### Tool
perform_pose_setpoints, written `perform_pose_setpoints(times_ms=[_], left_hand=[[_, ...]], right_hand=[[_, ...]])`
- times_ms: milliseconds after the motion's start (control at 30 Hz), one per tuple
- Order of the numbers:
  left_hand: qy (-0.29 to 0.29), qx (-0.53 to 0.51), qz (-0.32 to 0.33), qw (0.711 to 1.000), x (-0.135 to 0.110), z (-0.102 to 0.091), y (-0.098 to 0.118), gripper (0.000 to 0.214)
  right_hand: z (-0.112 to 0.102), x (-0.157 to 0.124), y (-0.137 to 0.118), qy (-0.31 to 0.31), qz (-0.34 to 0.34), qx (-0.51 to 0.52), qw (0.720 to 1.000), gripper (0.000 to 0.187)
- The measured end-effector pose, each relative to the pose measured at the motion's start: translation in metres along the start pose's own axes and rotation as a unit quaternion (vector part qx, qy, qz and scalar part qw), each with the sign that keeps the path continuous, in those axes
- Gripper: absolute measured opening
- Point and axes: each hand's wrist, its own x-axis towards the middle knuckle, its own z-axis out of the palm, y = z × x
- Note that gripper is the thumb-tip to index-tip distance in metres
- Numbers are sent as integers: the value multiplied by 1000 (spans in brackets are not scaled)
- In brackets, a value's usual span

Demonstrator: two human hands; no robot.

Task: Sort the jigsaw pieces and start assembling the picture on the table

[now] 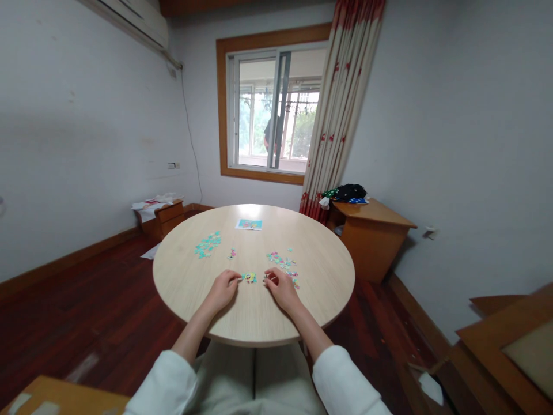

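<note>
A small cluster of joined jigsaw pieces point(249, 278), yellow and turquoise, lies on the round table near its front. My left hand point(223, 289) rests at the cluster's left side, fingers curled and tips close together at its edge; whether they grip a piece is too small to tell. To the right of the cluster, my right hand point(280, 289) pinches a small dark-looking puzzle piece point(265, 278) between thumb and fingers. Loose multicoloured pieces point(279, 259) are scattered just beyond and beside the right hand. Farther left lies a spread of turquoise pieces point(208, 245).
A printed picture point(249, 225) lies toward the far side of the pale round table point(319, 248). A few pink and dark pieces point(232, 253) sit mid-table. A wooden desk point(371, 230) with cloths stands right; a low cabinet point(168, 218) with papers stands left. Someone point(272, 135) shows beyond the window.
</note>
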Motion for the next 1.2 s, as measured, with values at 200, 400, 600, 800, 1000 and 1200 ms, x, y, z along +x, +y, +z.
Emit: perform_pose_setpoints(times_ms=[200,400,600,800,1000,1200], left_hand=[[13,-4,2,1000,0,2,0,20],[32,-33,1,999,0,0,8,17],[87,-71,1,994,-1,-3,16,22],[33,-77,16,996,-1,-2,18,25],[-33,-105,8,994,-3,-1,22,28],[-10,-145,-17,989,0,0,18,29]], right_hand=[[2,0,0,-2,-17,-10,1000,17],[7,3,2,-18,21,107,994,21],[23,10,-1,-49,42,209,976,26],[35,10,-7,-61,28,211,975,28],[30,5,-17,-78,-7,175,981,24],[28,4,-19,-61,-36,77,995,21]])
